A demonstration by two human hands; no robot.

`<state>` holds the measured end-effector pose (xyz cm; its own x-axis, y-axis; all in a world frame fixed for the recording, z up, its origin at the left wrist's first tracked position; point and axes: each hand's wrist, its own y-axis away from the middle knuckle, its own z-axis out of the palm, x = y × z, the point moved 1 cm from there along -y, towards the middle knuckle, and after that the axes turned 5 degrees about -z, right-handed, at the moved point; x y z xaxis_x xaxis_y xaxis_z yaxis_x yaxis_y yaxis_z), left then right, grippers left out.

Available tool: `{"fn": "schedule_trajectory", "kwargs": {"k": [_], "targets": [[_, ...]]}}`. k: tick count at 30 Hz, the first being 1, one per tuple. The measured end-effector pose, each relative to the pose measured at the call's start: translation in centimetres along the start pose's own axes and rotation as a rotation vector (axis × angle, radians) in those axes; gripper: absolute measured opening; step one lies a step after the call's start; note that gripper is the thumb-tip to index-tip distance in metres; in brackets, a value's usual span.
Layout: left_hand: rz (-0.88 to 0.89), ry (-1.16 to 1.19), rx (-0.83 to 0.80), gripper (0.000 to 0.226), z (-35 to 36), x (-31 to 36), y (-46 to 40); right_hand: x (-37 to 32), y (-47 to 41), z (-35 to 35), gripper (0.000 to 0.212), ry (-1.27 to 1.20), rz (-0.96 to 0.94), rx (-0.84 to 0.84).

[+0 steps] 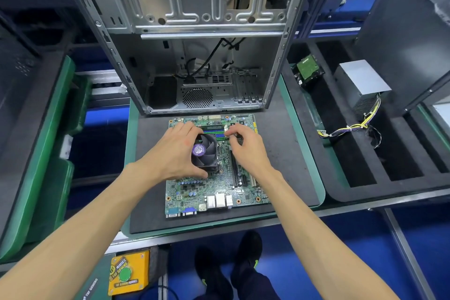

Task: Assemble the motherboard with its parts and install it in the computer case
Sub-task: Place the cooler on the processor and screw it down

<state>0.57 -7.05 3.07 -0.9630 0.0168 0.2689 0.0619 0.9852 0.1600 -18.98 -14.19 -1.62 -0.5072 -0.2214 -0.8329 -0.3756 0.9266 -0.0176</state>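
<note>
The green rectangular motherboard (214, 168) lies flat on a dark foam mat (287, 153) on the desk, its rear ports toward the person and its far edge just in front of the open grey metal computer case (202, 56). That puts the board within easy reach for fitting parts, with the case close by for the later install.

On the board's middle sits a black square cooler fan with a purple hub label (204, 151). The left hand (175, 153) wraps it from the left, fingers curled over the far edge and thumb hooked under the near corner, seemingly to steady or align it over the processor socket. The right hand (246, 146) hovers just right of the fan with its fingers curled together over the board near the blue and green memory slots (214, 133); it seems to be pinching something small, perhaps a fastener or a connector, but what it holds cannot be made out.

The fan looks only partly fitted, so the board is likely not ready for the case.

To the right, a black foam tray (365, 153) holds a silver box power supply with yellow wires (362, 80) and a hard drive with a green circuit face (308, 69), each in its own slot. A yellow button box (129, 273) sits below the desk edge.
</note>
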Motion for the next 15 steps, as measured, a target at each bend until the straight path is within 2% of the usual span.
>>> {"fn": "schedule_trajectory", "kwargs": {"k": [15], "targets": [[0.006, -0.104, -0.023, 0.1, -0.36, 0.49, -1.01, -0.43, -0.13, 0.13, 0.02, 0.042, -0.009, -0.016]]}}
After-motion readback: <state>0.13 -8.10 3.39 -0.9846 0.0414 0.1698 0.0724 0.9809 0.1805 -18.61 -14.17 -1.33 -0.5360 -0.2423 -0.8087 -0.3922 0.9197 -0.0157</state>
